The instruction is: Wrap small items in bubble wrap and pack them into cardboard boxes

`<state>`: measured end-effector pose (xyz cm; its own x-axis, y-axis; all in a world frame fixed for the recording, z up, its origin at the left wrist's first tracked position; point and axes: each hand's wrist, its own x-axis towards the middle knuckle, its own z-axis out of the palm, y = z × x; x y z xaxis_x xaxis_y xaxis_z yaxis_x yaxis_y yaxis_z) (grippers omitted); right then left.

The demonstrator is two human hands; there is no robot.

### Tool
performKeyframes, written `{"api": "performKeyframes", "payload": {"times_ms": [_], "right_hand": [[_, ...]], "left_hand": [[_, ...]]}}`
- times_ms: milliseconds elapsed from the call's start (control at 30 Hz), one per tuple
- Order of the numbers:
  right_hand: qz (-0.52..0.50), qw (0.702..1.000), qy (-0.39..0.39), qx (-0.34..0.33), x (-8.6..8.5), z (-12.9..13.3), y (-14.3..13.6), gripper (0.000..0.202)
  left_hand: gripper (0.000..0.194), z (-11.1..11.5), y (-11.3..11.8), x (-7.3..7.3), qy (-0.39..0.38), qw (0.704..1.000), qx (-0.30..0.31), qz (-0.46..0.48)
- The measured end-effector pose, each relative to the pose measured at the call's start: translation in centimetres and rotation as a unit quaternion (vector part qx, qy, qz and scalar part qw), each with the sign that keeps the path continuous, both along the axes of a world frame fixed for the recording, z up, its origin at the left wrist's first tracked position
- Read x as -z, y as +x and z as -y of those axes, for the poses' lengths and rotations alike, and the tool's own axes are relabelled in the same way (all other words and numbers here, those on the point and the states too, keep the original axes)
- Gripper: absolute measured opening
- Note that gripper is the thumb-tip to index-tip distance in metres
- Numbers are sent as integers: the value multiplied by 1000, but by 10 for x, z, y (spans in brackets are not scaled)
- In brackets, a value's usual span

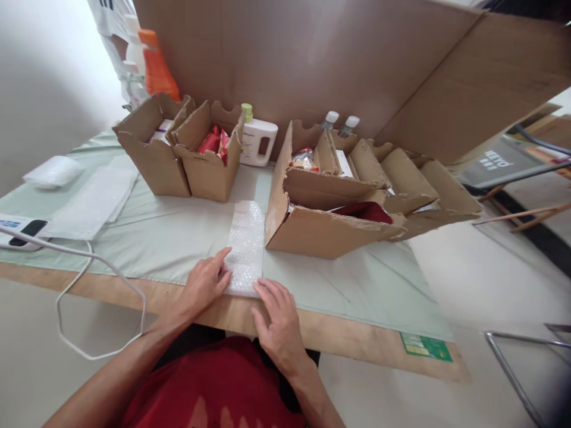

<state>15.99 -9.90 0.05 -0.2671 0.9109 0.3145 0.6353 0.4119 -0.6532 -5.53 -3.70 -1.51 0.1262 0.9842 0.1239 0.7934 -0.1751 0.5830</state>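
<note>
A narrow, flat piece of bubble wrap (247, 241) lies lengthwise on the cloth in front of me, its near end by the table's front edge. My left hand (205, 285) rests at its lower left side, with index finger and thumb apart and touching the wrap. At the lower right corner is my right hand (277, 318), its fingertips laid on the edge and the thumb held away. Neither hand grips anything that I can see. Whether something is inside the wrap, I cannot tell.
Cardboard bins (330, 232) with packets stand to the right, two more bins (207, 172) at back left. A white jug (259, 142) stands behind. Clear wrap sheets (87, 199), a white device (22, 232) and a looped cable (91, 255) are left. A cardboard panel (285, 59) rises behind.
</note>
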Motion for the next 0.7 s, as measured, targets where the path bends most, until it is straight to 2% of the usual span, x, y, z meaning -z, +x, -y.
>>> {"api": "performKeyframes", "payload": {"times_ms": [67,133,200,300,367,433,500,567,633,700], "right_hand": [[88,994,46,-39,5,-8,-6,46],[124,988,64,-57,8,-14,-11,40],[114,989,68,-61,7,-18,-13,33],[65,995,12,-69,0,-20,-12,29],[34,996,-44,-73,-7,-21,-12,28],[13,996,-74,-55,-11,-23,-12,27],[13,999,-41,-13,-12,-23,-11,26],[33,999,28,22,-10,-20,-9,25],[63,995,74,10,-6,-16,-5,26],[91,992,85,-29,-2,-13,-3,28]], "left_hand": [[47,4,0,-2,17,1000,5,-5],[42,12,-1,-9,41,999,11,-5],[40,24,-5,-20,81,996,44,3],[38,46,-13,-31,118,985,123,18],[35,55,-16,-29,94,986,133,30],[33,55,-16,-22,55,992,98,51],[32,49,-14,-12,24,996,56,64],[32,39,-10,-5,18,998,34,51],[33,32,-8,-2,38,998,32,25],[31,32,-7,-2,88,996,32,6]]}}
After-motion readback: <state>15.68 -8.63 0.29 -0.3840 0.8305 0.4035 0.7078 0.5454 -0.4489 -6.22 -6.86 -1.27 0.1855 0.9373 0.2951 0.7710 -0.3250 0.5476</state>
